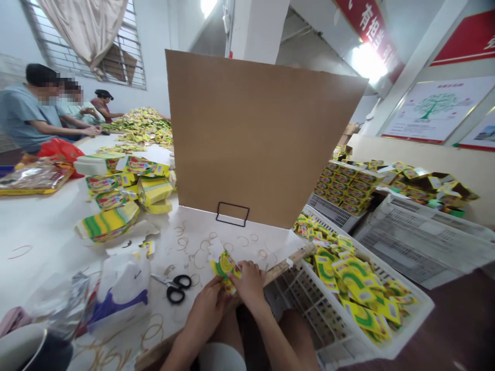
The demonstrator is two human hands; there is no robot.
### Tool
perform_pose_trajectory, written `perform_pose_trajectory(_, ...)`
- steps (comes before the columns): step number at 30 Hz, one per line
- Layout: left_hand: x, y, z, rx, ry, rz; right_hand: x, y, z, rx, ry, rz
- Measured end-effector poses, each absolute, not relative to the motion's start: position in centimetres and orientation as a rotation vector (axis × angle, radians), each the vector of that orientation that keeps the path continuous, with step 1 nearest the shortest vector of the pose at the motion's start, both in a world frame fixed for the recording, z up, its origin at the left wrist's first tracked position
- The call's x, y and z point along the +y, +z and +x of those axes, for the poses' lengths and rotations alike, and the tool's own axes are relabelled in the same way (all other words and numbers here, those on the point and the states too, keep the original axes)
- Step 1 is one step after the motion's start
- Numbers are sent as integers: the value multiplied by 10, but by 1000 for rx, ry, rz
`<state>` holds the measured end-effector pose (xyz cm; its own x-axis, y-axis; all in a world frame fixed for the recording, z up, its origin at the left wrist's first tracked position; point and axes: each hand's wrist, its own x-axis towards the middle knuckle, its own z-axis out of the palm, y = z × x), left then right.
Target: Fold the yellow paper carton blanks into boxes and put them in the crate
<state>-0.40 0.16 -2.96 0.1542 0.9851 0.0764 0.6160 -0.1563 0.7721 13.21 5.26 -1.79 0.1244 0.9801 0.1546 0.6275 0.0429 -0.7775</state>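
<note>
Both hands meet at the table's front edge on one small yellow and green printed carton (223, 265), with a white flap standing up at its far end. My left hand (211, 301) grips its near left side, fingers closed. My right hand (250, 283) presses the right side with thumb and fingers closed. The carton's lower part is hidden by my fingers. Black-handled scissors (177, 288) lie to the left of my left hand. Thin rubber bands (201, 257) are scattered on the white table (162, 322) around and beyond the hands.
A large brown cardboard sheet (255, 139) stands upright ahead. Bundled flat cartons (112, 219) sit at left, near a plastic bag (124, 283) and a cup (23, 345). On the right is a white crate (413, 330) of yellow packets. Several people (42, 113) work far left.
</note>
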Motion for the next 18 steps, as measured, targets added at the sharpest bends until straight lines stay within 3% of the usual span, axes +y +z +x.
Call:
perform_pose_trajectory(6,1,-29,-3,1506,877,1769,71,-22,122,-1588,692,-1779)
perform_pose_trajectory(18,3,-16,-11,1060,1299,1171,28,-9,141,-1095,1248,-1141)
